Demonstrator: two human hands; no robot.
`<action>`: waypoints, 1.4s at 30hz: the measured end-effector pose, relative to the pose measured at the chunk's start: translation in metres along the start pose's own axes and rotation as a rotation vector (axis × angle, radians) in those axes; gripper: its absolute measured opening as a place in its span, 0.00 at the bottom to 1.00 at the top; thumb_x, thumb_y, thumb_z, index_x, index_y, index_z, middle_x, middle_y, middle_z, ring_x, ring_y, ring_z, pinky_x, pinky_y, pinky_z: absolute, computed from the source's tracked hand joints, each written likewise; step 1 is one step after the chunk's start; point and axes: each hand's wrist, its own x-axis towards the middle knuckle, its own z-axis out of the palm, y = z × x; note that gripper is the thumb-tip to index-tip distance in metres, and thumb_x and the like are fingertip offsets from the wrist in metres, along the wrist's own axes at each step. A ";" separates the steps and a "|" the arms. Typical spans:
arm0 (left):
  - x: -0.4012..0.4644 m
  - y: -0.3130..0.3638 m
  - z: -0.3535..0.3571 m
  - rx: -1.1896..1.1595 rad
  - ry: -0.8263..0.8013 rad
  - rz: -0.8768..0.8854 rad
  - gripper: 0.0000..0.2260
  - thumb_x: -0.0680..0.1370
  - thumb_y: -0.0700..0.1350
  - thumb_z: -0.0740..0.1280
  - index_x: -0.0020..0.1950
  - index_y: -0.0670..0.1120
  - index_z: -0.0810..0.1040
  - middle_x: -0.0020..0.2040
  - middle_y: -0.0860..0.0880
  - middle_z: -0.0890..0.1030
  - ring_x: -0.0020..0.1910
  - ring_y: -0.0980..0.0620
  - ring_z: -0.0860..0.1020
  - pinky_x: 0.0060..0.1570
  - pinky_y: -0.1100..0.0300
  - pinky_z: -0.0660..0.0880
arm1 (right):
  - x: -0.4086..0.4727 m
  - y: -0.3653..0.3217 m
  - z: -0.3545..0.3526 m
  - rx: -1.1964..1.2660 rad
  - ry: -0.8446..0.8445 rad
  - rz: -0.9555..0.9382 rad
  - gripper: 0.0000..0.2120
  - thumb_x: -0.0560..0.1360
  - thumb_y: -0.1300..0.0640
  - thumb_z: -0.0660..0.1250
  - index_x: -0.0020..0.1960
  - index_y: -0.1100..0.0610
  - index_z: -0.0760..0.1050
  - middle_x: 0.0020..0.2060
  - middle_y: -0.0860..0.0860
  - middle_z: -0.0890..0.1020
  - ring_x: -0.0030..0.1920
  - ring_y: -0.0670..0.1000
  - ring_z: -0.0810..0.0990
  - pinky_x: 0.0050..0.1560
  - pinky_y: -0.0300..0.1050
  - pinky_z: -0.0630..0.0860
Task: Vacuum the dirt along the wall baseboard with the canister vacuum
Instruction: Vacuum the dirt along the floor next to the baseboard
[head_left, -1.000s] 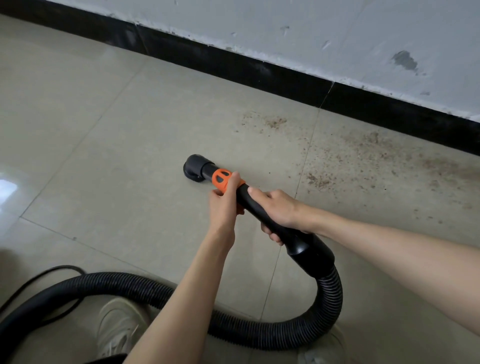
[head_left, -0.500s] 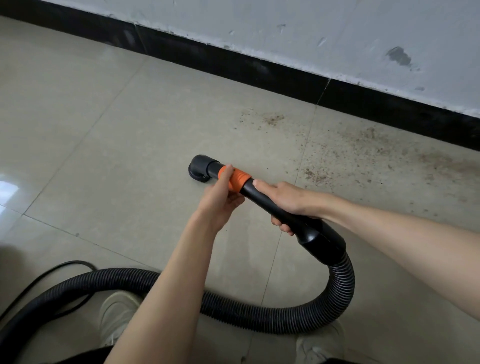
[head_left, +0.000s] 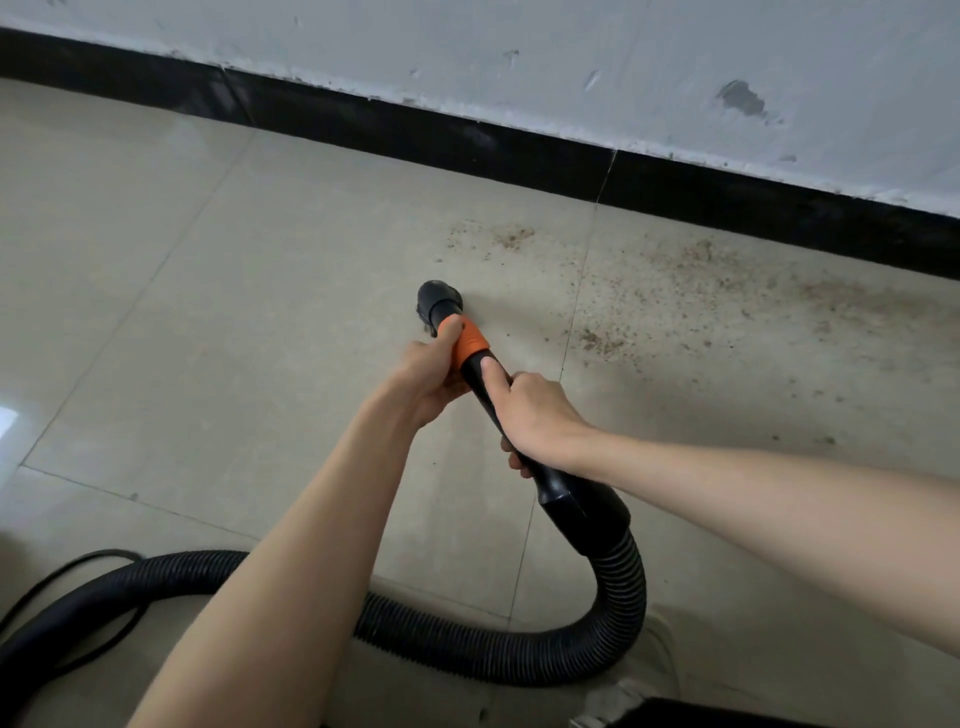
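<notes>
The vacuum wand (head_left: 485, 395) was held in both hands, the left hand (head_left: 434, 376) curled round its orange collar (head_left: 470, 340), the right hand (head_left: 537, 410) clasped lower, apparently to steer the nozzle (head_left: 439, 301) toward dirt (head_left: 727, 291) scattered beside the baseboard (head_left: 519, 150).

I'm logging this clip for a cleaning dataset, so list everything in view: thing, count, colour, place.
vacuum nozzle: one, black, on the floor at centre, left of the dirt
orange collar: one, orange, on the wand just behind the nozzle
wand handle: one, black, running from the collar back to the hose
hose: one, black, ribbed, looping across the lower floor
cable: one, black, lower left
dirt: scattered brown specks, right, near the baseboard
baseboard: one strip, black, foot of the wall
wall: grey-white, scuffed, top
floor: beige tiles
shoe: one, pale, bottom right, partly hidden
left hand: grips the wand at the collar
right hand: grips the wand handle
</notes>
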 end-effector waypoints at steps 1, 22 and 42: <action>-0.001 -0.003 0.002 -0.011 -0.028 -0.027 0.16 0.80 0.50 0.63 0.54 0.36 0.69 0.44 0.42 0.76 0.38 0.48 0.78 0.35 0.56 0.77 | -0.002 0.003 0.000 -0.014 0.015 0.006 0.27 0.80 0.38 0.49 0.40 0.60 0.70 0.29 0.56 0.78 0.18 0.52 0.75 0.20 0.41 0.73; -0.008 -0.026 -0.018 0.304 -0.449 -0.265 0.24 0.78 0.56 0.62 0.58 0.34 0.74 0.54 0.37 0.80 0.50 0.45 0.80 0.56 0.55 0.76 | -0.039 0.035 -0.006 0.623 -0.585 0.372 0.27 0.82 0.39 0.48 0.49 0.63 0.67 0.35 0.59 0.76 0.36 0.57 0.78 0.42 0.52 0.76; 0.027 0.014 0.022 -0.021 -0.076 0.012 0.18 0.82 0.55 0.54 0.45 0.42 0.70 0.38 0.44 0.72 0.35 0.49 0.73 0.37 0.58 0.72 | 0.013 0.002 -0.010 0.452 -0.305 0.090 0.29 0.79 0.34 0.53 0.43 0.60 0.71 0.26 0.54 0.78 0.26 0.53 0.77 0.31 0.43 0.77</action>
